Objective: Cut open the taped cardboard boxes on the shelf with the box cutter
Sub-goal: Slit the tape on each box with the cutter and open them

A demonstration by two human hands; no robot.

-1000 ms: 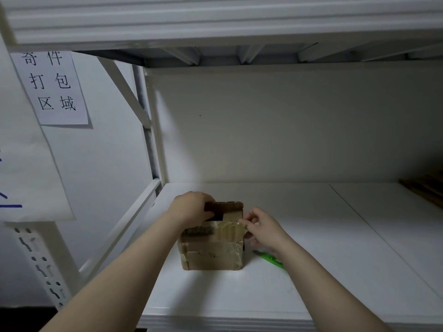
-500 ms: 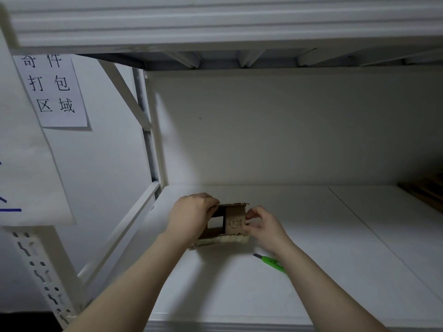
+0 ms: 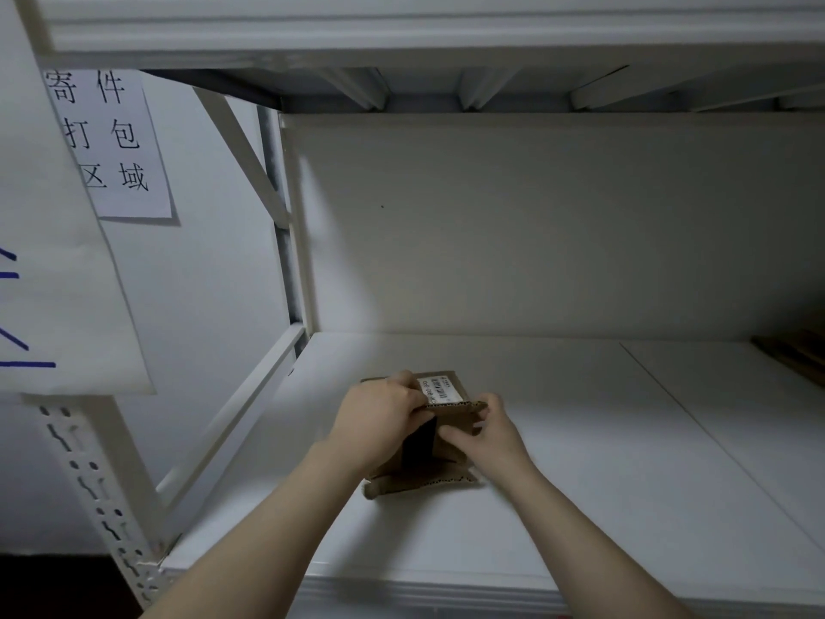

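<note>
Gripping the cardboard box (image 3: 460, 419) from both sides: left hand (image 3: 379, 422) has its fingers curled over the top-left edge, right hand (image 3: 491, 433) pinches a brown flap between thumb and fingers; the box sits between the hands, resting on the white shelf board (image 3: 602, 462); white barcode label (image 3: 439, 390) lies just beyond the left fingertips; dark gap (image 3: 419, 444) shows between the hands; corrugated flap (image 3: 419, 482) spreads on the board nearer than the grip; far left of the grip, paper sign (image 3: 111, 140) on the wall; far right, brown object (image 3: 799, 350), unclear.
</note>
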